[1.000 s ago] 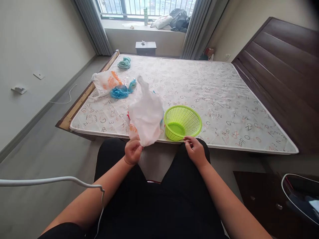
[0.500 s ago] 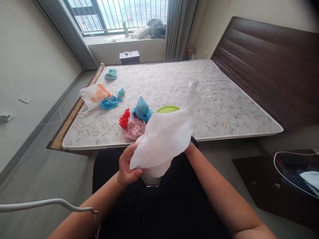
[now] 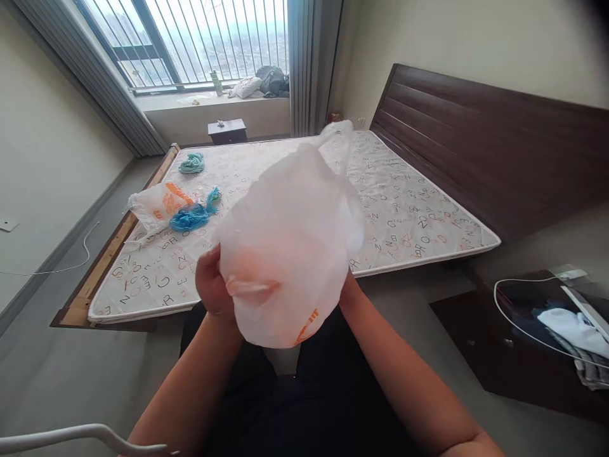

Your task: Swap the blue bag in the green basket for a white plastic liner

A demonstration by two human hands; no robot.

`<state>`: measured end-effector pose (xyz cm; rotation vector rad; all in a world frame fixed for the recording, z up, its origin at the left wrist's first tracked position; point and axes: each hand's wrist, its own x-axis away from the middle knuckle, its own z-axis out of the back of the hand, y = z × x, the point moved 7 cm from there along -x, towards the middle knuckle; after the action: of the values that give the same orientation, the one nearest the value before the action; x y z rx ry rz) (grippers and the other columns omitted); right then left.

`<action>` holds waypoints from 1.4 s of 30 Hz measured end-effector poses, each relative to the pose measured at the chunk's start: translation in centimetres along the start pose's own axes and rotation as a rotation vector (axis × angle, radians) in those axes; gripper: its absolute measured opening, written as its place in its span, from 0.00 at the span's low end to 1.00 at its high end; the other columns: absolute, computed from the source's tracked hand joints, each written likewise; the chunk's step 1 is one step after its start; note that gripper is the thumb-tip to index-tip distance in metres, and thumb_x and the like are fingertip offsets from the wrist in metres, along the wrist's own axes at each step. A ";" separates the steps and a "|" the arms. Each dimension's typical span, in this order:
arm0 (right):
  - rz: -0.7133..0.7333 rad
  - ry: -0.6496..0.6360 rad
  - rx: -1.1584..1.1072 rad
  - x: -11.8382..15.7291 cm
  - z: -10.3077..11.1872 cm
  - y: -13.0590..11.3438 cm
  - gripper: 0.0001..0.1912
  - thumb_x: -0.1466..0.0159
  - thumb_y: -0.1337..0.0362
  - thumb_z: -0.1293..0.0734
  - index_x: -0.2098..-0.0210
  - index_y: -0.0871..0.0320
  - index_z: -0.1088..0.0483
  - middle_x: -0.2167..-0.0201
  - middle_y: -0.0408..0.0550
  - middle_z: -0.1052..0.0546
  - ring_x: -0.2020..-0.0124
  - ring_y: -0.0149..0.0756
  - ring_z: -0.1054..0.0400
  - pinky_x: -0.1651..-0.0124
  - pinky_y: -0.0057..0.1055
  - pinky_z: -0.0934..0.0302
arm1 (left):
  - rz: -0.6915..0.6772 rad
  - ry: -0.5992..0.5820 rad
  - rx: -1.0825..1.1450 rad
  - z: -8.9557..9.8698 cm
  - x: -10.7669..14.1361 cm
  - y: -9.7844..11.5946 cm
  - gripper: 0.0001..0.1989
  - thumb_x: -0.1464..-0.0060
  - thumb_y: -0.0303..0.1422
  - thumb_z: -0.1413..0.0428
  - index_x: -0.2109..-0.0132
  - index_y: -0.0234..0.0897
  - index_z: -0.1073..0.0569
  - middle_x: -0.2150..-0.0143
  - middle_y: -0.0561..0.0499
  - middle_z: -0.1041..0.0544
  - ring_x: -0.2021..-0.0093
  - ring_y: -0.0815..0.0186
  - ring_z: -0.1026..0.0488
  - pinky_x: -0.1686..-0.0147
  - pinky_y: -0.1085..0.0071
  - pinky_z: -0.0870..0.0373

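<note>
A white plastic bag (image 3: 295, 235) with orange print hangs puffed out in front of me, its handle loops at the upper right. My left hand (image 3: 214, 282) grips its left side, with part of the fingers behind the plastic. On the right side, my right hand (image 3: 349, 289) is mostly covered by the bag, and its fingers do not show. The bag hides the middle of the mattress.
On the letter-printed mattress (image 3: 409, 216) lie a blue plastic bag (image 3: 190, 218), another white bag with orange print (image 3: 157, 202) and a teal cloth (image 3: 192, 163). A dark headboard (image 3: 457, 120) stands at right. Below it, a dark cabinet (image 3: 476, 343) carries clothes and a white cable.
The white bag has been raised and opened out toward me, now covering the red, pink and blue bundles and the green basket. My view has turned slightly right and up.
</note>
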<state>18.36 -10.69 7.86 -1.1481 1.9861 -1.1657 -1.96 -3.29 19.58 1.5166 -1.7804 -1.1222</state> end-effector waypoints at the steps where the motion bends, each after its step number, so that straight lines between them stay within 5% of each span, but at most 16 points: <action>1: 0.030 0.057 -0.007 -0.8 0.8 -0.8 0.27 0.37 0.49 0.29 0.41 0.49 0.31 0.46 0.49 0.23 0.44 0.42 0.28 0.43 0.44 0.31 | -0.024 -0.001 -0.043 0.1 -0.8 -0.8 0.13 0.41 0.42 0.47 0.65 0.38 0.25 0.67 0.51 0.21 0.62 0.62 0.22 0.60 0.68 0.22; 3: 0.143 0.217 0.037 -2.6 3.2 -2.6 0.26 0.38 0.51 0.29 0.44 0.50 0.33 0.49 0.49 0.23 0.49 0.41 0.27 0.46 0.43 0.29 | -0.056 -0.004 -0.125 0.8 -2.7 -3.0 0.13 0.42 0.43 0.43 0.64 0.38 0.26 0.68 0.51 0.23 0.62 0.62 0.23 0.59 0.68 0.23; 7: 0.479 0.621 0.506 -5.4 8.7 -5.9 0.16 0.35 0.53 0.34 0.53 0.55 0.36 0.58 0.48 0.26 0.56 0.38 0.29 0.48 0.41 0.31 | -0.155 -0.172 -0.826 2.0 -7.2 -8.7 0.10 0.43 0.39 0.42 0.61 0.36 0.23 0.61 0.48 0.20 0.52 0.59 0.24 0.48 0.65 0.27; 9: 0.490 0.644 0.768 -7.0 10.0 -5.2 0.12 0.34 0.54 0.36 0.59 0.56 0.36 0.63 0.48 0.27 0.59 0.39 0.30 0.49 0.43 0.32 | -0.074 -0.301 -0.916 3.0 -8.9 -12.7 0.17 0.44 0.35 0.42 0.48 0.36 0.23 0.50 0.45 0.19 0.44 0.57 0.25 0.40 0.61 0.31; 11: 0.472 0.593 0.926 -8.2 10.6 -3.0 0.11 0.33 0.54 0.38 0.61 0.56 0.36 0.63 0.50 0.27 0.58 0.41 0.30 0.48 0.45 0.32 | 0.023 -0.228 -0.906 5.1 -9.7 -16.0 0.25 0.43 0.35 0.43 0.39 0.36 0.28 0.42 0.42 0.22 0.39 0.54 0.28 0.36 0.57 0.33; 14: 0.470 0.555 1.013 -8.4 11.2 0.8 0.13 0.32 0.55 0.42 0.56 0.58 0.35 0.57 0.56 0.26 0.51 0.44 0.30 0.42 0.48 0.35 | -0.014 -0.100 -0.911 7.6 -8.7 -18.9 0.32 0.40 0.38 0.43 0.31 0.37 0.36 0.31 0.39 0.33 0.29 0.52 0.38 0.30 0.54 0.43; 17: 0.474 0.679 0.998 -7.1 12.2 3.0 0.17 0.32 0.55 0.43 0.51 0.59 0.36 0.52 0.61 0.27 0.46 0.47 0.32 0.39 0.52 0.37 | -0.163 -0.022 -0.917 8.4 -6.1 -20.0 0.36 0.35 0.43 0.48 0.26 0.35 0.46 0.25 0.35 0.44 0.25 0.52 0.47 0.27 0.52 0.50; 21: 0.565 0.817 0.908 -5.2 12.9 3.1 0.23 0.32 0.55 0.43 0.41 0.59 0.44 0.43 0.64 0.34 0.41 0.48 0.36 0.42 0.50 0.35 | -0.384 -0.314 -0.962 5.0 -3.7 -21.2 0.52 0.41 0.52 0.41 0.24 0.35 0.59 0.22 0.32 0.56 0.22 0.49 0.58 0.26 0.50 0.54; 23: 0.635 0.782 0.910 -4.7 12.3 3.2 0.27 0.33 0.56 0.42 0.37 0.58 0.49 0.40 0.65 0.37 0.39 0.48 0.37 0.42 0.50 0.35 | -0.382 -0.464 -1.033 3.2 -3.8 -22.4 0.57 0.46 0.51 0.37 0.23 0.34 0.60 0.22 0.31 0.59 0.22 0.47 0.62 0.26 0.47 0.57; 26: 0.651 0.630 1.043 -4.7 10.7 4.5 0.33 0.36 0.56 0.40 0.36 0.60 0.50 0.40 0.65 0.36 0.39 0.50 0.38 0.38 0.52 0.38 | -0.221 -0.550 -1.265 2.4 -4.8 -24.6 0.43 0.42 0.41 0.39 0.26 0.34 0.46 0.24 0.32 0.47 0.22 0.44 0.59 0.27 0.39 0.66; 31: 0.342 0.293 1.370 -6.3 8.7 7.2 0.25 0.35 0.63 0.41 0.39 0.63 0.37 0.43 0.63 0.29 0.39 0.50 0.36 0.36 0.48 0.41 | -0.096 -0.295 -1.441 5.5 -6.0 -24.7 0.24 0.43 0.31 0.43 0.39 0.37 0.25 0.26 0.35 0.40 0.23 0.34 0.64 0.32 0.27 0.68; 34: 0.209 0.193 1.520 -6.5 8.1 7.5 0.22 0.33 0.65 0.42 0.41 0.62 0.31 0.41 0.62 0.28 0.36 0.50 0.39 0.35 0.48 0.43 | -0.186 -0.293 -1.305 6.9 -5.7 -24.2 0.21 0.44 0.30 0.43 0.42 0.37 0.23 0.29 0.37 0.36 0.23 0.41 0.57 0.28 0.35 0.57; 37: 0.092 0.142 1.641 -5.8 7.7 7.9 0.21 0.31 0.64 0.42 0.42 0.58 0.27 0.39 0.63 0.30 0.31 0.52 0.44 0.33 0.54 0.48 | -0.303 -0.275 -1.207 7.3 -5.0 -22.8 0.31 0.43 0.29 0.45 0.32 0.33 0.34 0.29 0.35 0.36 0.24 0.48 0.51 0.27 0.43 0.51; 39: 0.061 0.076 1.701 -4.7 7.3 8.4 0.21 0.31 0.65 0.42 0.42 0.55 0.26 0.37 0.63 0.31 0.28 0.55 0.49 0.32 0.62 0.54 | -0.388 -0.298 -1.237 6.5 -4.2 -21.6 0.35 0.42 0.30 0.45 0.28 0.32 0.40 0.25 0.35 0.43 0.22 0.48 0.56 0.27 0.44 0.52; 42: 0.176 0.093 1.705 -2.1 6.8 7.5 0.23 0.31 0.66 0.42 0.40 0.53 0.27 0.39 0.62 0.29 0.32 0.54 0.43 0.31 0.64 0.59 | -0.522 -0.535 -1.354 3.7 -2.2 -20.8 0.30 0.40 0.32 0.44 0.31 0.40 0.33 0.23 0.42 0.47 0.22 0.46 0.64 0.26 0.41 0.60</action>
<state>21.76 -9.65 -1.86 0.0144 0.4871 -2.0166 6.27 -0.66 0.21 0.7848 -0.4040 -2.4186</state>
